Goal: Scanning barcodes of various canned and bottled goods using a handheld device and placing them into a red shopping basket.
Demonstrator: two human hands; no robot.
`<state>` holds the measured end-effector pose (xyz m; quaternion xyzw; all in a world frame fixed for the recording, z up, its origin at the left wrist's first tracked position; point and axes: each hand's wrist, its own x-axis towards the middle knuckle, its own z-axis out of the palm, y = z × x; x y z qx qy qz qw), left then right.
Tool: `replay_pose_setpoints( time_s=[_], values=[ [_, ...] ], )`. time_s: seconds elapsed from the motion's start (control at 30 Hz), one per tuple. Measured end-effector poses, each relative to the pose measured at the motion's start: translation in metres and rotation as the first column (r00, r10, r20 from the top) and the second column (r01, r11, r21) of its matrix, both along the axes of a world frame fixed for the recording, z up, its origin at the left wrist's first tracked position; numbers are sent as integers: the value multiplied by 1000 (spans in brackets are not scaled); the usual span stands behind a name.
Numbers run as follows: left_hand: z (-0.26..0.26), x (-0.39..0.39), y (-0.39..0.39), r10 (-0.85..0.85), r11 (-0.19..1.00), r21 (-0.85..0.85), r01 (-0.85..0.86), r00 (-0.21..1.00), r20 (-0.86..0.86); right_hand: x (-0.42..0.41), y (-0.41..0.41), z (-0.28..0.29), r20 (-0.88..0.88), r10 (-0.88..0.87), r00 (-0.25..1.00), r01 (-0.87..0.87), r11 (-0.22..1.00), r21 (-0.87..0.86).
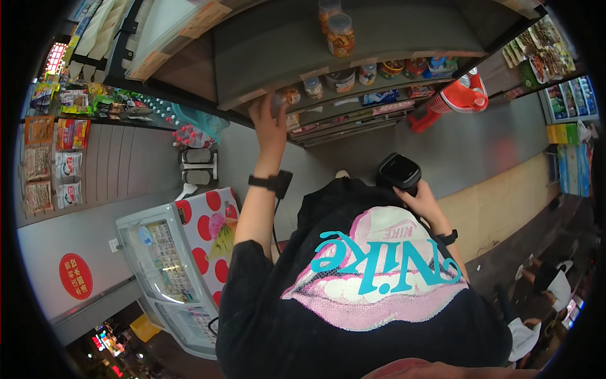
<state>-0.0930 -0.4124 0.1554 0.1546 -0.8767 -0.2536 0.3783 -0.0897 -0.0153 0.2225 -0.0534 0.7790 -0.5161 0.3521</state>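
My left hand (pixel 269 125) reaches up to a display shelf (pixel 270 78), its fingers around a clear plastic snack jar (pixel 288 97) at the shelf's left end. Part of that jar is hidden by the fingers. Low on the right, near my waist, my right hand (pixel 419 198) grips a black handheld device (pixel 400 171), which looks like a scanner. To the right of the held jar stand a small lidded jar (pixel 313 88), a wider tub (pixel 341 80) and another small jar (pixel 367 74). On the shelf board above, a jar of orange-brown snacks (pixel 341 35) stands near the edge.
A red plastic basket (pixel 457 97) stands beside the shelf's right end. A glass-topped ice cream freezer (pixel 165 256) is on my left. Near the left wall sits a two-wheeled balance board (pixel 199 166). Seated people (pixel 523 338) are at the far lower right.
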Motion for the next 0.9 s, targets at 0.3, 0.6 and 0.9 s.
replay_pose_setpoints(
  time_s=[0.3,0.6,0.9],
  values=[
    [14,56,46,-382,705,674,218,918,103,-5,-16,6,-30,45,999,-46,998,-51],
    [18,57,83,-560,563,761,322,826,64,-2,-13,9,-24,70,997,-72,993,-92],
    [15,51,93,-592,539,780,318,802,82,1,-1,9,-77,53,996,-62,991,-120]
  ],
)
